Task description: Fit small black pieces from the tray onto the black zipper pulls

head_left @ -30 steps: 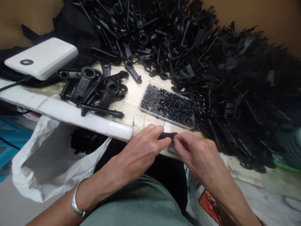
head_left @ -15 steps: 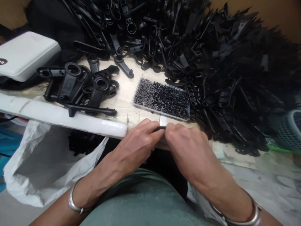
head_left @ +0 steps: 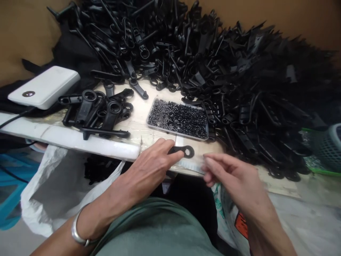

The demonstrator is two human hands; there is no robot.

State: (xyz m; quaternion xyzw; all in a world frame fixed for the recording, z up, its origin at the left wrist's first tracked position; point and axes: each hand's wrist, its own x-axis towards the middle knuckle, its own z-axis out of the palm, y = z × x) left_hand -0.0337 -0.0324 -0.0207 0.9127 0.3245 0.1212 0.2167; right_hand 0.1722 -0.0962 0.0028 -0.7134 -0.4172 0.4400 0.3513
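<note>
Between the thumb and fingers of my left hand is a black plastic arm with a ring-shaped end. The ring end points right, above the table's front edge, and the rest of the part is hidden by my fingers. To its right and apart from it is my right hand, somewhat blurred. Its thumb and index finger are drawn together in a pinch, and I cannot make out whether anything tiny is between them. Just beyond both hands lies a shallow clear tray full of small dark metal pieces.
A big heap of black plastic arms covers the back and right. A smaller pile lies left, behind a white padded edge. A white device with a cable, an open white sack and a blue-grey basket stand around.
My right hand has come off the black plastic arm and moved right and slightly down. The part's ring end now shows in my left hand. The view has shifted somewhat.
</note>
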